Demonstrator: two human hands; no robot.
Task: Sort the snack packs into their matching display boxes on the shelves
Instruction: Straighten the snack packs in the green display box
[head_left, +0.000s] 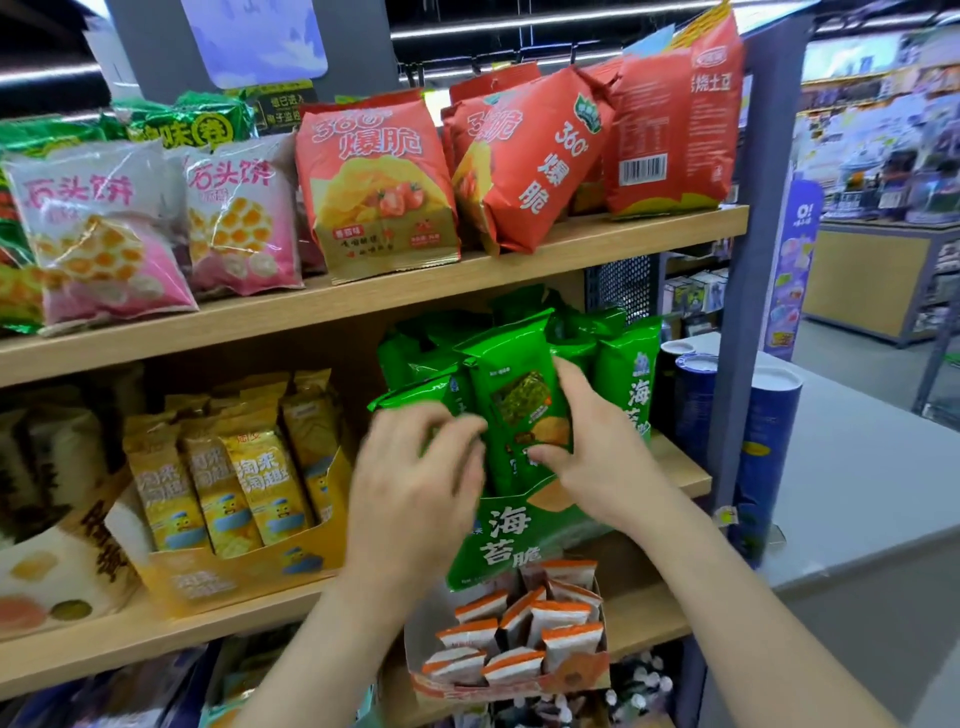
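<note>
One green pack (514, 395), upright in the green box (498, 540), is gripped by the right hand (597, 457); the left hand (410, 478) is blurred, its grasp unclear.

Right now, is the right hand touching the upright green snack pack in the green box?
Touching. The head view shows the right hand with its thumb on the front of the green snack pack and its fingers curled round its right edge.

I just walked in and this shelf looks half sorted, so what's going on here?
A person is working at the middle shelf. Their right hand grips a green seaweed pack standing in the green display box among similar packs. The left hand, blurred, is at the packs beside it; whether it holds one is unclear. Yellow packs stand in the yellow box to the left.
</note>
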